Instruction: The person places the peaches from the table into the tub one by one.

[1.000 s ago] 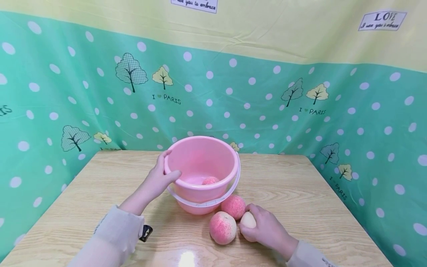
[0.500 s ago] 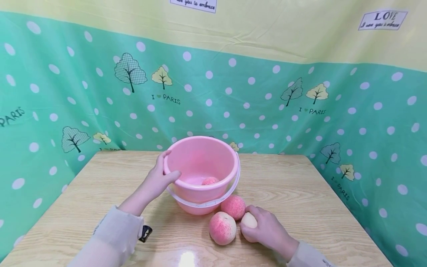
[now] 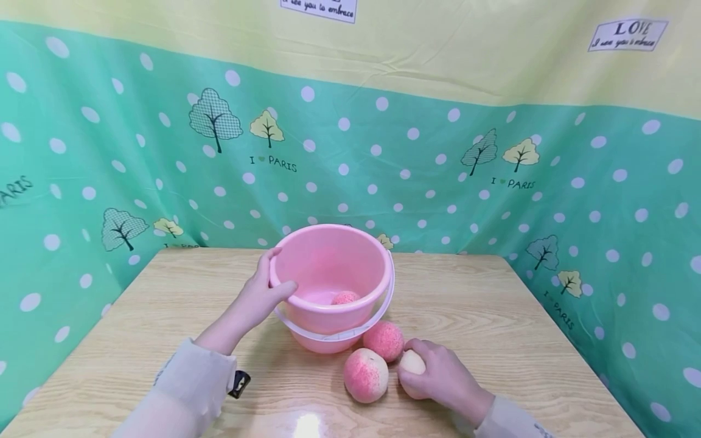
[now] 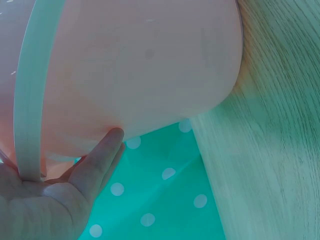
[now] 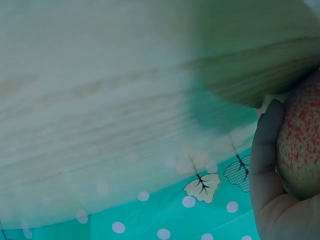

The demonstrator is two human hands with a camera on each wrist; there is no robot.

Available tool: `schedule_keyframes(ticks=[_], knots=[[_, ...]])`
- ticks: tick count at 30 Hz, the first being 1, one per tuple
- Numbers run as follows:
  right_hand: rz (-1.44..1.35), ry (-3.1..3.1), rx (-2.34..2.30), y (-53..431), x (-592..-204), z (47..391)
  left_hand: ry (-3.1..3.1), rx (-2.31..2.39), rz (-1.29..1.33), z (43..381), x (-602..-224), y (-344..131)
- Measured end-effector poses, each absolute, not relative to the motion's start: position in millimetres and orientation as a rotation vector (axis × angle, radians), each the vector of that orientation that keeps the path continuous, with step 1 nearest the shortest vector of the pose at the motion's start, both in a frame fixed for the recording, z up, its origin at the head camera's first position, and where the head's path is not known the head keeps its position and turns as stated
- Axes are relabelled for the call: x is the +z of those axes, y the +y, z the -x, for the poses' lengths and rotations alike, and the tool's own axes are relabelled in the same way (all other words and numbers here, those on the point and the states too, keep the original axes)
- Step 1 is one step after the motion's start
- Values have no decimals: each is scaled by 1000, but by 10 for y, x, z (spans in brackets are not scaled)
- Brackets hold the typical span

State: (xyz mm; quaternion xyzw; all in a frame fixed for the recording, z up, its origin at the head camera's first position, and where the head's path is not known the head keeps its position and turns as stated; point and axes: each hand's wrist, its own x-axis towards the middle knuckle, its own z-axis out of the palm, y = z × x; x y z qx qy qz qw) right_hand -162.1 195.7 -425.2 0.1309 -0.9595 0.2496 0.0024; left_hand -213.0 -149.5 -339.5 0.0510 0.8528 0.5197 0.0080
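My left hand (image 3: 266, 291) grips the left rim of a pink bucket (image 3: 328, 316), thumb over the front of the rim. In the left wrist view its fingers (image 4: 102, 160) lie against the bucket's outer wall. Inside the bucket, one pink peach (image 3: 345, 297) shows at the bottom. My right hand (image 3: 440, 374) holds a pale peach (image 3: 412, 365) low over the table; in the right wrist view that peach (image 5: 302, 142) has red speckles. Just left of it are a pink-and-cream peach (image 3: 366, 375) and a pinker peach (image 3: 384, 340) beside the bucket's base.
The bucket's white handle (image 3: 350, 331) hangs down across its front. A wooden table (image 3: 137, 340) lies under everything. Behind and at both sides hangs a green and yellow curtain (image 3: 350, 152) with dots and trees. A small black object (image 3: 239, 383) sits at the left cuff.
My right hand has shifted slightly right with its peach, opening a small gap to the other two. The left hand and bucket stay in place.
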Motion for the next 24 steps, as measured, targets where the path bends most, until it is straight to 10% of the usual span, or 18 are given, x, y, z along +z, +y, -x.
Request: schedule_keyframes(ticks=[24], knots=[[-455, -2986, 656, 1969, -4019, 1630, 2664, 1623, -173, 2133, -3403, -1496]])
